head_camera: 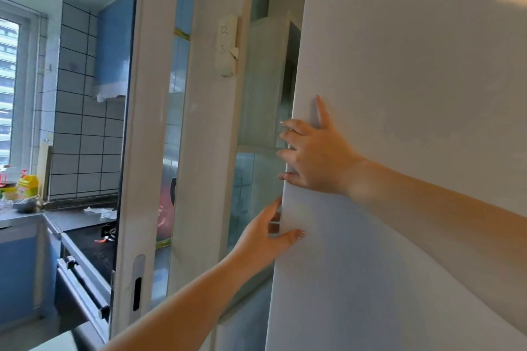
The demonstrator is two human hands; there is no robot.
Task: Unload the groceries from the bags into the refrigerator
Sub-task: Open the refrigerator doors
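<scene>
The white refrigerator door (413, 94) fills the right half of the view. Both hands hold its left edge. My right hand (312, 155) grips the edge higher up, fingers wrapped round behind it and the thumb pointing up on the front face. My left hand (268, 232) grips the same edge just below, thumb on the front and fingers behind the edge. No grocery bags or groceries are in view, and the refrigerator's inside is hidden.
Left of the door stands a white sliding door frame (148, 122) with glass panels. Beyond it lies a kitchen with a tiled wall (82, 128), a dark stove (94, 245) and a yellow bottle (28, 185) on the counter by the window.
</scene>
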